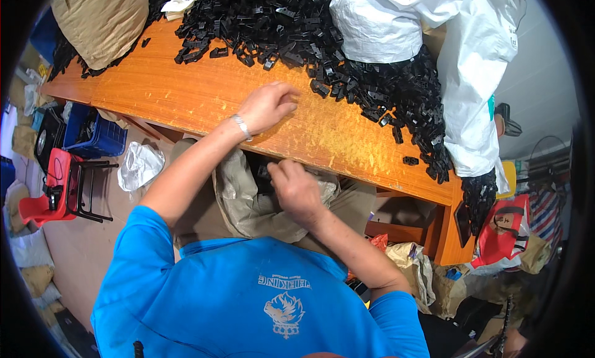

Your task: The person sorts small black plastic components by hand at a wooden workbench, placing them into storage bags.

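Observation:
My left hand (268,107) is over the front part of the wooden table (217,107), its fingers loosely bent and slightly apart, with nothing visible in them. A metal band circles that wrist. My right hand (297,189) is lower down, at the mouth of a pale woven sack (238,194) on my lap. Its fingers are drawn together; whatever they may hold is hidden. Dark contents show inside the sack. Beyond both hands spreads a heap of small black plastic pieces (260,23), some with shiny metal bits.
A white woven sack (474,91) slumps over the heap at the right, and a tan sack (102,23) stands at the far left. Left of the table are a blue crate (102,135), a red chair (56,184) and a white bag (141,166). A red bag (503,228) hangs right.

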